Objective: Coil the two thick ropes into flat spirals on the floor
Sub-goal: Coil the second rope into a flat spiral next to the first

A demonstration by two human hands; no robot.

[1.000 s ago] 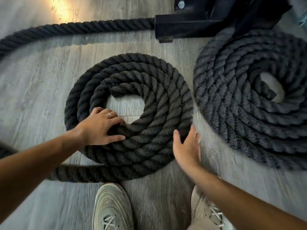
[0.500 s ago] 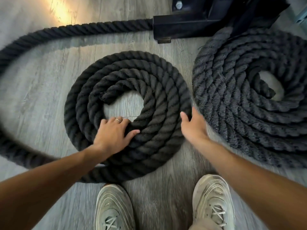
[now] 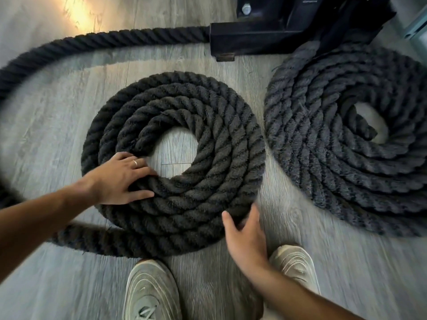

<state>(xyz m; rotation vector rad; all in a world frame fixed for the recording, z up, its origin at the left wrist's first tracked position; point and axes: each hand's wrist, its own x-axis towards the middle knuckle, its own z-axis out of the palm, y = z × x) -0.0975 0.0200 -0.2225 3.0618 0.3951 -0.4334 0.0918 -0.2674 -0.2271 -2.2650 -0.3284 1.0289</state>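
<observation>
Now that the open right hand (image 3: 246, 236) slid down the left coil (image 3: 173, 162), left hand (image 3: 120, 179) pressing flat, another wrap's nearly on.

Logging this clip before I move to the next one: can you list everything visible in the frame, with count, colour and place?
thick twisted rope coil being wound: one, dark grey-black, centre of floor, loose tail looping off left toward the frame
finished flat rope spiral: one, dark grey, right side, partly cut off by the image edge
black metal equipment frame with bolt: one, top centre-right, rope running to it
grey wood-plank floor: under everything, bright light patch top left
pale mesh sneakers: two, off-white, bottom centre
gold ring: one, on the left hand
left hand: flat on the coil's inner turns
right hand: open, at the coil's lower right outer edge
</observation>
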